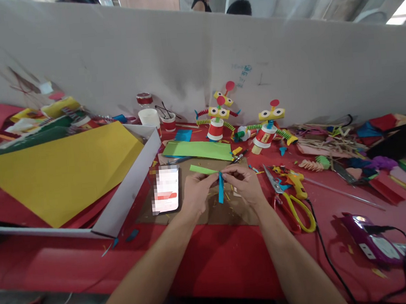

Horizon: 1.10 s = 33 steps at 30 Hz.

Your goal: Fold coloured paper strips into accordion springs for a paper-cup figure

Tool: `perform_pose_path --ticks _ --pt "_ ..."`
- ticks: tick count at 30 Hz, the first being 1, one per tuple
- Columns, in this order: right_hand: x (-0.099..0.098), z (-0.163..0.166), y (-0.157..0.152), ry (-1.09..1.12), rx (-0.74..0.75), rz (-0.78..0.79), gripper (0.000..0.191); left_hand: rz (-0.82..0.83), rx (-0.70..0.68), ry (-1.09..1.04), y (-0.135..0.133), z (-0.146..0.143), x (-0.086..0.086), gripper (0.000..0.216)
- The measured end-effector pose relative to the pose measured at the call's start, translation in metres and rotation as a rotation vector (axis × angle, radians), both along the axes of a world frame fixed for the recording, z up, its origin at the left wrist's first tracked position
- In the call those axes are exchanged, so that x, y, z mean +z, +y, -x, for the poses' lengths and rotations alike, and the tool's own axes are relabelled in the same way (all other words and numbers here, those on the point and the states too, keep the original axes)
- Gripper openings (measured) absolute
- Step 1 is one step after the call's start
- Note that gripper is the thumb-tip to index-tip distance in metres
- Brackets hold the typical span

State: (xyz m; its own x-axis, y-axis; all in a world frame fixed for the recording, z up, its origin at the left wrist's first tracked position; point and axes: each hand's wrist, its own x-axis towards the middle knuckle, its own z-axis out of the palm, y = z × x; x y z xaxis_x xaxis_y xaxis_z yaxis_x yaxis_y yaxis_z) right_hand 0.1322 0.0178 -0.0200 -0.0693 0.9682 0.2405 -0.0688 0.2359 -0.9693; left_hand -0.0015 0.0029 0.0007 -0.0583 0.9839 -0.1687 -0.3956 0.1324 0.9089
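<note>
My left hand (198,190) and my right hand (242,180) meet above a brown board (208,212), fingertips pinched close together. Between them is the joint of two paper strips. The green paper strip (201,170) points out to the left above my left hand, and the blue paper strip (221,190) hangs down between my hands. Both hands are closed on the strips where they cross; the fingers partly cover that spot. A phone (166,190) with a lit screen lies just left of my left hand. Beyond my hands lies a wide green paper piece (197,150).
Scissors (291,206) and a yellow glue gun (297,184) lie to the right. Paper-cup figures (215,128) stand at the back by a white partition (111,61). A white box (129,195) with yellow paper (70,167) fills the left. A purple device (372,241) with a black cable sits front right.
</note>
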Motion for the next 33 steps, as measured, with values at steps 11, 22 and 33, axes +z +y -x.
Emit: perform_pose_path --ticks 11,22,33 --pt "0.002 0.003 -0.003 0.015 -0.014 -0.012 0.012 -0.038 -0.027 -0.049 0.001 0.001 -0.003 0.023" --pt "0.011 0.012 -0.013 0.243 0.021 0.218 0.025 -0.149 0.043 -0.049 -0.002 -0.001 0.003 0.02" --pt "0.012 0.008 -0.015 0.052 -0.139 0.141 0.024 -0.196 0.114 -0.038 -0.006 -0.009 0.001 0.016"
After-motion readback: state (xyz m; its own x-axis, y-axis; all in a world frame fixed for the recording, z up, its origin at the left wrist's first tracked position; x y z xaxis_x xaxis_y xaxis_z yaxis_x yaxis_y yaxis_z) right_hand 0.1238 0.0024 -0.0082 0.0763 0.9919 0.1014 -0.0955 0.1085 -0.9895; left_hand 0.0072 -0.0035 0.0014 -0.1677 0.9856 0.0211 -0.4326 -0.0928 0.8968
